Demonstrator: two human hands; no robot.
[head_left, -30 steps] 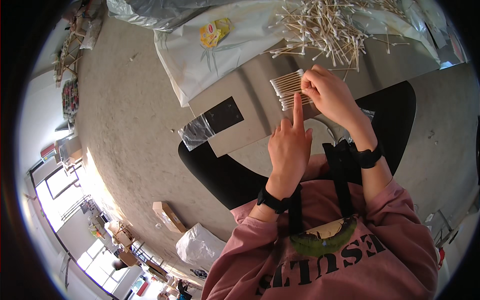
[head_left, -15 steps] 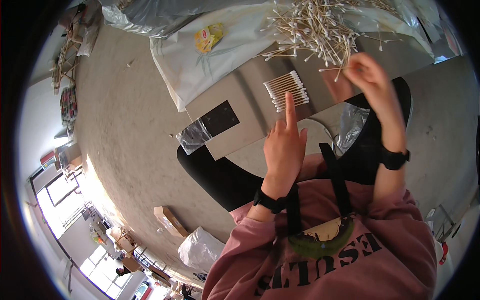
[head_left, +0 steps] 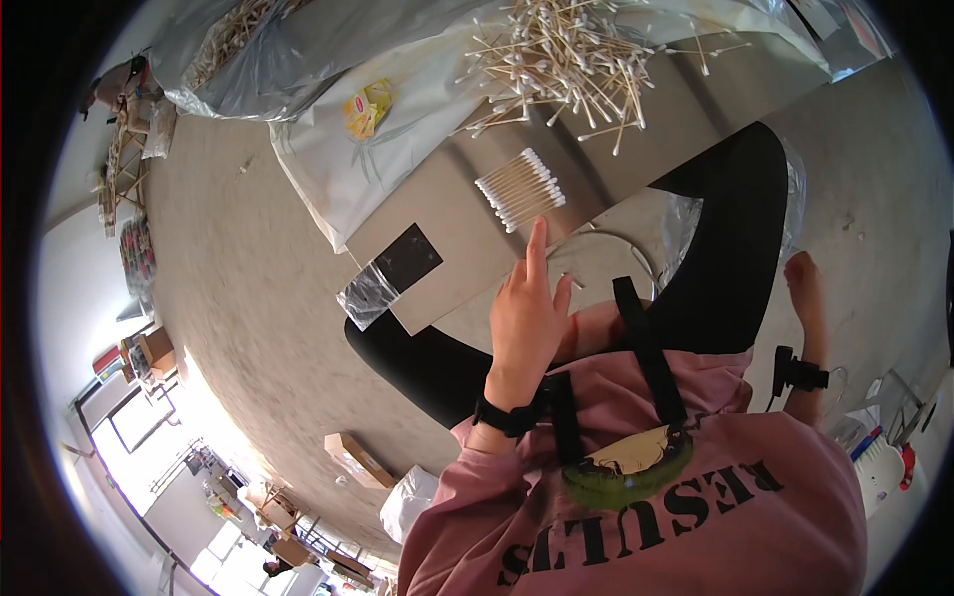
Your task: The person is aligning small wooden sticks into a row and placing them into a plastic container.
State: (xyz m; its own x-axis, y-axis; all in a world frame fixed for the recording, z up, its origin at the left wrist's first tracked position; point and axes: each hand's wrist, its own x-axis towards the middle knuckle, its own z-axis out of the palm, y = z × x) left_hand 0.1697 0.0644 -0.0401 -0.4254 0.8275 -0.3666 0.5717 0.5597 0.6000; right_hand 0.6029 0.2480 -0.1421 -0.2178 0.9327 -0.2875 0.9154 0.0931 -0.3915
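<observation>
Cotton swabs lie side by side in a neat row [head_left: 520,191] on a grey-brown work surface [head_left: 462,260]. My left hand [head_left: 527,313] is just on the near side of the row, index finger stretched out and thumb apart, with nothing seen in it. The fingertip is at the row's near corner; whether it touches cannot be told. Beyond the row is a loose heap of cotton swabs [head_left: 571,74]. My right hand [head_left: 803,283] is far to the right, past my right knee and off the work surface. Its fingers are turned away and mostly hidden.
A black flat rectangle [head_left: 412,256] with a clear plastic piece [head_left: 368,296] lies at the left end of the surface. A yellow packet [head_left: 368,109] rests on white sheeting [head_left: 318,164]. Clear plastic [head_left: 681,226] hangs by my right leg. A carton [head_left: 358,460] stands on the floor.
My right hand has moved from beside the swab heap down and right, past my knee. My left index finger has slid back from atop the row to its near edge. The view has shifted.
</observation>
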